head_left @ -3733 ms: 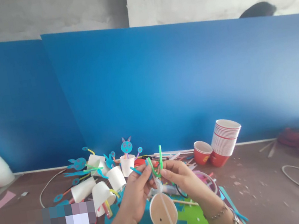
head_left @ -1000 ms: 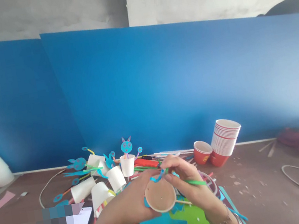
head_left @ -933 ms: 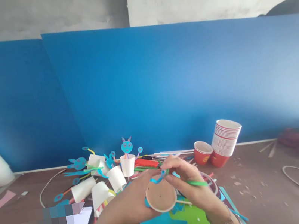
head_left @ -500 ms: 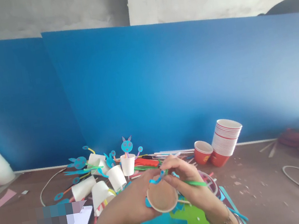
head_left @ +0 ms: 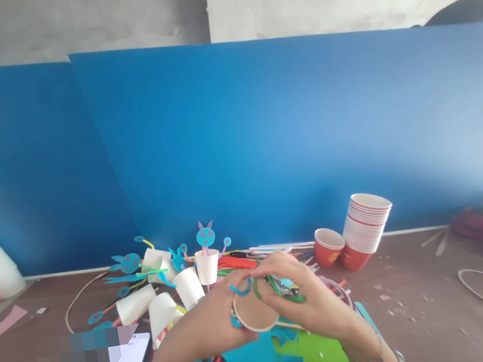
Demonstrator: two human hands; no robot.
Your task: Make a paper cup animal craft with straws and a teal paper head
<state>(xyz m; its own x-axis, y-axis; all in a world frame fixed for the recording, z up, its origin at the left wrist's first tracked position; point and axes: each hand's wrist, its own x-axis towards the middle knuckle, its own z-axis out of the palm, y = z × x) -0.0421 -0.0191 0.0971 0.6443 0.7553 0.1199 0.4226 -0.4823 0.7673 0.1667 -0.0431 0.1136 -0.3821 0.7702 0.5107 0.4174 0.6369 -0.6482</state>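
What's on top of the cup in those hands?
A curved blue piece and a green piece show at the far edge of the cup. The left hand and right hand hide much of its sides, and anything there.

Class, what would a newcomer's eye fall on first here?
A broad blue panel spans the view behind the brown table. Left of centre, a blue paper animal face rises above a white paper cup. Nearer, the left hand holds a round tan paper cup.
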